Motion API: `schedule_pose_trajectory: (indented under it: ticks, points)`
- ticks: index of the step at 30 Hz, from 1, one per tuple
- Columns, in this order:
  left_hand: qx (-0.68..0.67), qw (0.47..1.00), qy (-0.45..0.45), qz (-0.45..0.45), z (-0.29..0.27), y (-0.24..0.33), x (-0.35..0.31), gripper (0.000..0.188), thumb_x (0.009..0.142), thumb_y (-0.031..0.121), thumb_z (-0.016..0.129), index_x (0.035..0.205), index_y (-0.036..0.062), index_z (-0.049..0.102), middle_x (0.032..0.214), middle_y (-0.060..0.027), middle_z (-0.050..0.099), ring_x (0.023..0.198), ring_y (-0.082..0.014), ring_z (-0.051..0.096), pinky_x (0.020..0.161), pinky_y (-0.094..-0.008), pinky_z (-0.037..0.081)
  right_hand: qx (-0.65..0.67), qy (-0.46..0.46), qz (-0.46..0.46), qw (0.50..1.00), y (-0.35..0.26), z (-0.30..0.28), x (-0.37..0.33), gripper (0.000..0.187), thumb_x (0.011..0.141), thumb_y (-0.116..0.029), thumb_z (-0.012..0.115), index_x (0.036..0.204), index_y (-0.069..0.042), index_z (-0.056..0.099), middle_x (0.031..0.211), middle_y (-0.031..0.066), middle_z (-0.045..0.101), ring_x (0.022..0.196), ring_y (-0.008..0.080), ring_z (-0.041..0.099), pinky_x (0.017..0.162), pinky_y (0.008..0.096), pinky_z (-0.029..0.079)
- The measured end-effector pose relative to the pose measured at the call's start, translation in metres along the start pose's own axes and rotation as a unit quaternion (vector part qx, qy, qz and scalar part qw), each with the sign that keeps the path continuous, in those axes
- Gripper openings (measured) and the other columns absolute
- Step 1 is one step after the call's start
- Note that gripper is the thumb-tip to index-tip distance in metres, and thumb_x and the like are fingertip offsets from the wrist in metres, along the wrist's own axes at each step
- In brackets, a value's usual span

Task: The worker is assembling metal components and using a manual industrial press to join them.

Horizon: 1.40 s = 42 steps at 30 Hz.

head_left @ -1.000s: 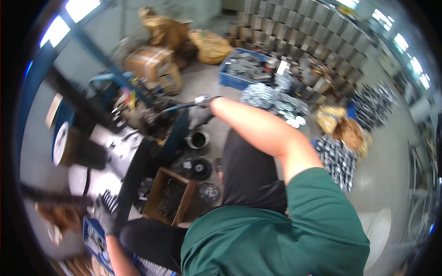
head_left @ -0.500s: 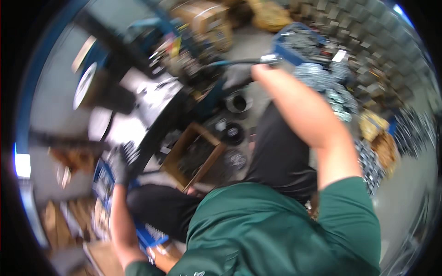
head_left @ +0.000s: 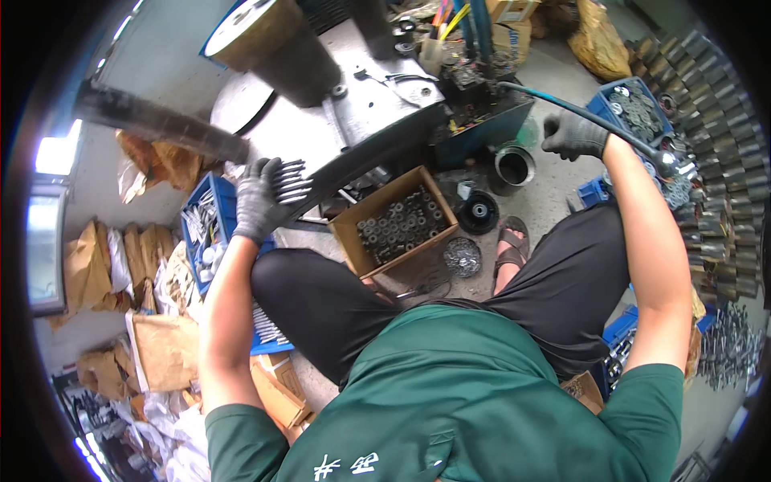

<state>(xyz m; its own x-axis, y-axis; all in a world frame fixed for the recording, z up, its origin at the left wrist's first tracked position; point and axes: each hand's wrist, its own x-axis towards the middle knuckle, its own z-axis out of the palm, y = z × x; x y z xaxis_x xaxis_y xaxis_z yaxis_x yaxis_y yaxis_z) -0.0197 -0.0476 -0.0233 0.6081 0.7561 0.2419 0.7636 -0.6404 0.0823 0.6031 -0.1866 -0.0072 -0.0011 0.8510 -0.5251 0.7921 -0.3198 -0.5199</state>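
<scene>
My left hand (head_left: 259,202), in a grey glove, is at the near left corner of the metal machine table (head_left: 301,140). Its fingers and thumb close on the ends of several dark metal pins (head_left: 294,181), which stick out side by side to the right. My right hand (head_left: 575,134), gloved too, is curled into a fist at the right. A long lever (head_left: 622,135) with a teal end and a metal ball passes over that hand and wrist. No grip on the lever shows, and the inside of the fist is hidden.
A cardboard box (head_left: 344,238) of small metal rings stands between my legs. Beside it are a black round part (head_left: 479,210) and a metal cylinder (head_left: 514,167). Blue bins (head_left: 222,201) flank me; stacked metal tubes (head_left: 727,161) line the right. A thick cylinder (head_left: 281,60) stands on the table.
The view has swung and sharpened, so the table and floor boxes appear shifted. My right hand is now below the lever, its fingers curled. My left hand stays by the pins at the table corner.
</scene>
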Motion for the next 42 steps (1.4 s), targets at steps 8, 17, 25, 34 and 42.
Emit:
schedule_pose_trajectory:
  ticks: [8, 17, 25, 34, 42]
  points:
    - [0.107, 0.966, 0.132, 0.195, 0.016, -0.034, -0.013, 0.050, 0.070, 0.031, 0.089, 0.105, 0.0025, 0.066, 0.106, -0.0232, 0.065, 0.104, -0.0445, 0.061, 0.094, -0.0528, 0.050, -0.107, 0.112, -0.067, 0.986, 0.045, -0.014, 0.022, 0.041, 0.079, -0.045, 0.080, 0.089, -0.006, 0.077, 0.077, 0.0105, 0.071, 0.069, 0.0231, 0.068, 0.064, 0.0385, 0.053]
    - [0.042, 0.982, 0.039, 0.179, 0.018, -0.052, -0.005, 0.035, 0.081, 0.024, 0.077, 0.100, 0.0041, 0.056, 0.097, -0.0161, 0.057, 0.095, -0.0367, 0.059, 0.082, -0.0477, 0.048, 0.120, 0.343, 0.017, 0.932, 0.083, 0.023, -0.066, 0.068, 0.071, -0.067, 0.086, 0.087, -0.001, 0.079, 0.079, 0.0198, 0.076, 0.076, 0.0333, 0.075, 0.075, 0.0449, 0.059]
    - [-0.104, 0.992, -0.056, 0.040, 0.043, -0.102, 0.005, 0.047, 0.078, 0.033, 0.077, 0.106, 0.0003, 0.058, 0.102, -0.0236, 0.059, 0.098, -0.0457, 0.060, 0.084, -0.0537, 0.047, 0.163, 0.353, 0.074, 0.918, 0.206, 0.201, -0.158, 0.054, 0.094, -0.055, 0.071, 0.103, -0.003, 0.077, 0.088, 0.0194, 0.076, 0.074, 0.0343, 0.072, 0.073, 0.0440, 0.059]
    - [-0.261, 0.900, 0.151, -0.315, 0.021, -0.103, 0.028, 0.038, 0.098, 0.030, 0.058, 0.119, -0.0014, 0.064, 0.120, -0.0197, 0.067, 0.113, -0.0363, 0.064, 0.103, -0.0452, 0.050, 0.355, 0.408, 0.232, 0.809, 0.235, 0.425, -0.314, 0.025, 0.089, -0.015, 0.069, 0.107, 0.003, 0.072, 0.093, 0.0185, 0.078, 0.083, 0.0292, 0.077, 0.079, 0.0395, 0.061]
    - [-0.134, 0.890, 0.262, -0.347, 0.004, -0.093, 0.063, 0.039, 0.110, 0.026, 0.049, 0.108, -0.0051, 0.073, 0.113, -0.0155, 0.076, 0.102, -0.0279, 0.074, 0.100, -0.0374, 0.058, 0.122, 0.336, 0.506, 0.785, 0.192, 0.536, -0.431, 0.053, 0.087, -0.034, 0.081, 0.124, -0.001, 0.066, 0.120, 0.0276, 0.073, 0.111, 0.0361, 0.073, 0.096, 0.0470, 0.058]
